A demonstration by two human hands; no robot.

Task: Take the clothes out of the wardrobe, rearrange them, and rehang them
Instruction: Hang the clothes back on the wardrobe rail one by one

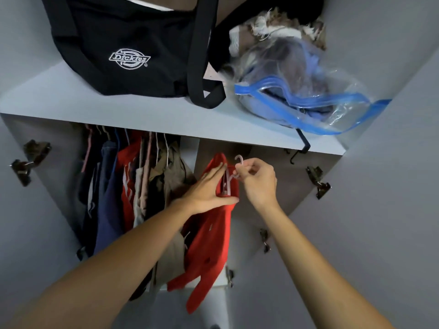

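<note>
A: Shelf?
B: Black bag; zip bag holding clothes.
A: Hands?
B: Right hand pinching hanger; left hand flat, fingers straight, against red garment, right of hung clothes.

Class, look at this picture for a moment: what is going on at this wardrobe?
A person stands at an open wardrobe, working on a red garment on a pale plastic hanger. The right hand pinches the hanger just below its hook, while the left hand lies flat against the garment's top. Other clothes hang in the left compartment. On the shelf above sit a black Dickies bag and a clear zip bag of fabric.
</note>
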